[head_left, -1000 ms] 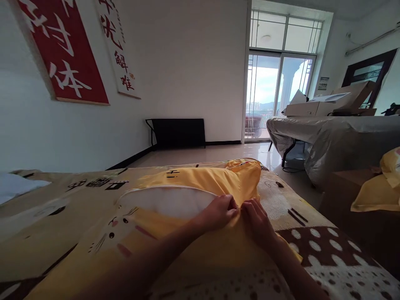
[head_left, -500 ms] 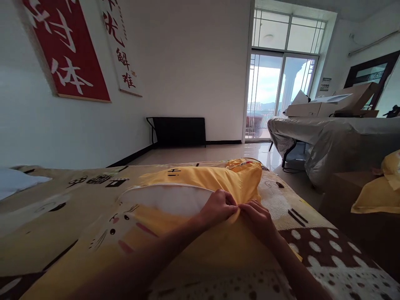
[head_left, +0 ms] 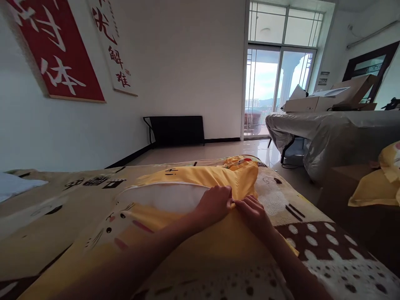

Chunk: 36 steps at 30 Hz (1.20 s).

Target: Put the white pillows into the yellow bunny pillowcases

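Note:
A yellow pillowcase [head_left: 243, 179] with a printed cat face and the word "Hi" lies across the bed. Through its long open slit shows a white pillow [head_left: 165, 197]. My left hand [head_left: 216, 202] is closed on the slit's edge at its right end, fingertips pinched. Right beside it, almost touching, my right hand [head_left: 253, 211] pinches the same gathered edge. Whether a zipper pull sits between the fingertips is too small to tell. Both forearms cover part of the pillowcase's near side.
A patterned blanket [head_left: 309, 227] covers the bed. At the right, yellow fabric [head_left: 368, 187] hangs over a brown box [head_left: 337, 183]. Behind stands a plastic-covered table [head_left: 331, 125] carrying cardboard boxes [head_left: 301, 104]. A black folded panel [head_left: 178, 131] leans by the wall. White cloth [head_left: 18, 185] lies far left.
My left hand has rolled more upright and tightened, still at the slit's right end. My right hand keeps its pinch. The whole view has shifted slightly.

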### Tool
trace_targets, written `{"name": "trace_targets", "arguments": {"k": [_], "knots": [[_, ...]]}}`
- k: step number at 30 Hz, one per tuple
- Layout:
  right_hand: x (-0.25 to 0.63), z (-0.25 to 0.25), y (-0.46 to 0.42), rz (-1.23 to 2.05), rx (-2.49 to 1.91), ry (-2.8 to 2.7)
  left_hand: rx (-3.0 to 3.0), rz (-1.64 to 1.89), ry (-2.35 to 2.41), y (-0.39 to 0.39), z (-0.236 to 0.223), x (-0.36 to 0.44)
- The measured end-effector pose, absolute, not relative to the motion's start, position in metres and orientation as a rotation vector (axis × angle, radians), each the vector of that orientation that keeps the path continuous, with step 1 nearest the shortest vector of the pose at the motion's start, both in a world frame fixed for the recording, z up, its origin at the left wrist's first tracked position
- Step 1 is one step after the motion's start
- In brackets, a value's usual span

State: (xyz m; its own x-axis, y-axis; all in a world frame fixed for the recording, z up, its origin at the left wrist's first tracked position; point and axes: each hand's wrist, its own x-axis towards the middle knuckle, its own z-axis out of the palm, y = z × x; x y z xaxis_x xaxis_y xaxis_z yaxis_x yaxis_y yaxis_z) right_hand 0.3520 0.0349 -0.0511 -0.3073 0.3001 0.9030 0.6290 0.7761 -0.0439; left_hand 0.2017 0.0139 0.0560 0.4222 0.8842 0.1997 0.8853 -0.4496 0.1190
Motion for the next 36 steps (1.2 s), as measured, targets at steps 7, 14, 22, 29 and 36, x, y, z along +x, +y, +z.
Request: {"name": "trace_targets", "arguments": {"k": [7, 14, 22, 29, 36], "knots": [[0.354, -0.039, 0.028, -0.513, -0.824, -1.977, -2.681, -0.198, -1.735, 0.021, 0.062, 0.211], [0.354, -0.044, 0.036, -0.284, -0.757, -1.875, -2.936, -0.277, -1.796, 0.039, 0.063, 0.201], [0.352, -0.056, 0.036, -0.424, -0.638, -1.781, -3.213, -0.530, -2.227, 0.039, 0.057, 0.199], [0.350, -0.063, 0.042, -0.429, -0.616, -1.828, -3.100, -0.575, -1.698, 0.033, 0.054, 0.195], [0.349, -0.067, 0.041, -0.351, -0.549, -1.784, -2.922, -0.512, -1.429, 0.023, 0.054, 0.195]]}}
